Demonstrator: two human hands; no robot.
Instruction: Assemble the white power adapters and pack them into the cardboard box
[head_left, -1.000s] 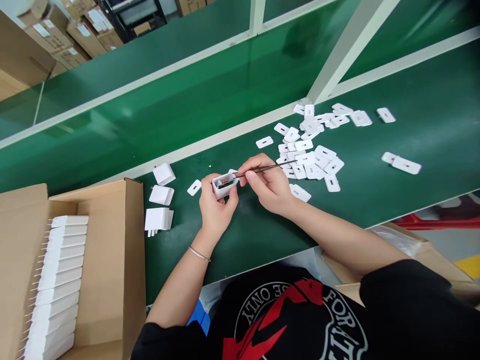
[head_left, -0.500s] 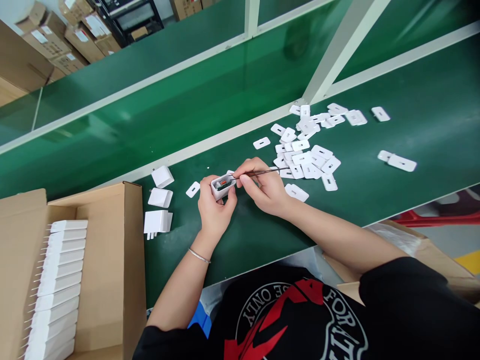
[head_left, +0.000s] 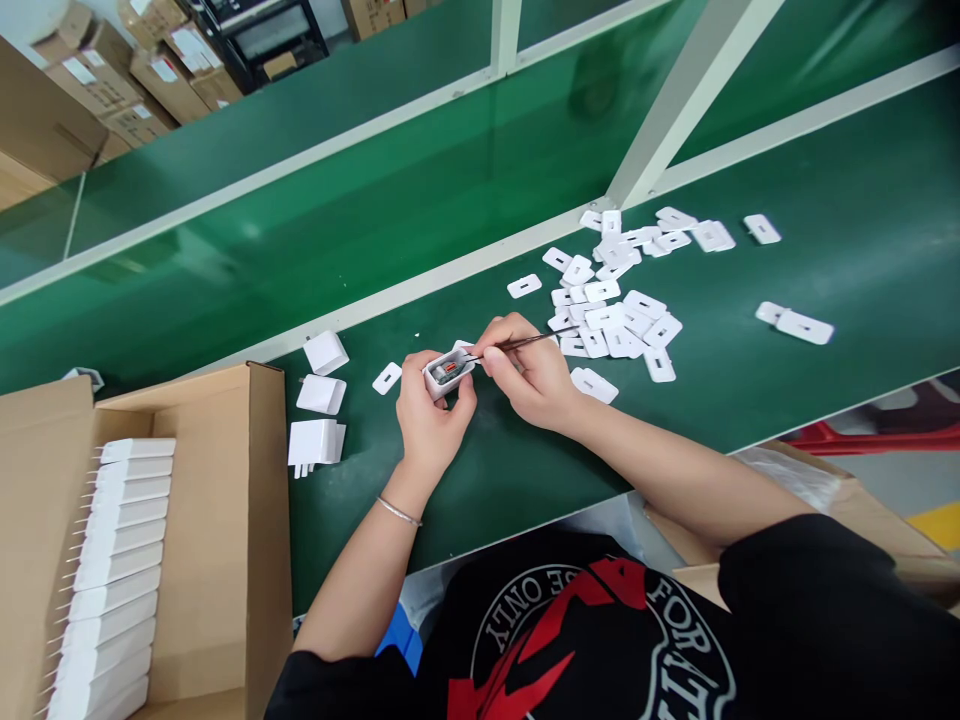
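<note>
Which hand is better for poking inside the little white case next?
Probably the right hand: it holds the thin dark tool, with its tip at the open white case. The left hand is busy holding that case.

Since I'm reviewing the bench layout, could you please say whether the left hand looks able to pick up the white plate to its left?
Probably not: the left hand holds the open white housing, though the white plate lies close by with nothing visibly between.
</note>
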